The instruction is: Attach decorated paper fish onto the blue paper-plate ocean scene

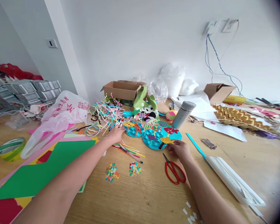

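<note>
A blue craft piece of rounded, bumpy egg-tray-like parts (151, 143) lies mid-table, decorated with several colourful paper fish. My right hand (180, 150) is at its right front edge, thumb and fingers closed at the tail of a yellow paper fish (166, 140). My left hand (116, 134) reaches to the left edge of the craft piece, fingers stretched forward beside an orange spotted paper fish (128, 124); its fingertips are partly hard to make out. Red-handled scissors (174, 172) lie just in front of my right hand. Drinking-straw-like coloured strips (130, 151) lie by my left hand.
Two piles of paper confetti (134, 169) lie in front. Green paper sheets (51, 165) and yellow-green tape (10, 148) are at left. Pipe cleaners (107, 109), a panda bag (144, 107) and a silver tumbler (184, 114) stand behind. A white power strip (233, 180) lies right.
</note>
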`<move>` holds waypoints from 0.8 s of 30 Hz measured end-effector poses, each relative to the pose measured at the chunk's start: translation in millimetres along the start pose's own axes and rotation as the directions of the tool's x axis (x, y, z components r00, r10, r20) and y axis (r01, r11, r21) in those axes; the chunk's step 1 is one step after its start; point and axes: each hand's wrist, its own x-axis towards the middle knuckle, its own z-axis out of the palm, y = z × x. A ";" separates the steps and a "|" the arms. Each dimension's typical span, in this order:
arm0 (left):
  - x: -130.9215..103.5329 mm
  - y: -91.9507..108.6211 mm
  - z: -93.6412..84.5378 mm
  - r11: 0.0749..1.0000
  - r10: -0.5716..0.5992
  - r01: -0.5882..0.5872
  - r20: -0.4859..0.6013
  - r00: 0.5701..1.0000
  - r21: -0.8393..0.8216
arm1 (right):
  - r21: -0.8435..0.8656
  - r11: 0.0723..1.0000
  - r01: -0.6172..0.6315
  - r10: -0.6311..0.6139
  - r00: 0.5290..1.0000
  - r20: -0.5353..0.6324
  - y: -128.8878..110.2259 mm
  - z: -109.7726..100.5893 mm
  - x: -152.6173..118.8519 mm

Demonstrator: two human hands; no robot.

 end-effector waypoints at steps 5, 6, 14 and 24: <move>-6.7 11.8 -16.7 1.000 -0.020 0.020 -0.034 0.999 0.011 | -0.061 0.998 -0.010 0.007 0.999 -0.048 1.9 -6.6 11.0; -8.5 16.7 -20.8 1.000 -0.024 0.024 -0.036 0.999 0.011 | -0.084 0.996 -0.007 0.000 0.997 -0.083 1.4 -10.1 15.5; -21.6 88.2 -29.7 0.989 0.132 -0.123 0.104 0.986 -0.087 | -0.225 0.968 -0.111 0.055 0.969 -0.240 -15.0 -35.0 73.9; -7.0 113.9 -8.3 0.932 0.338 -0.325 0.067 0.939 -0.160 | -0.214 0.950 -0.229 0.194 0.966 -0.173 -34.4 -24.8 89.5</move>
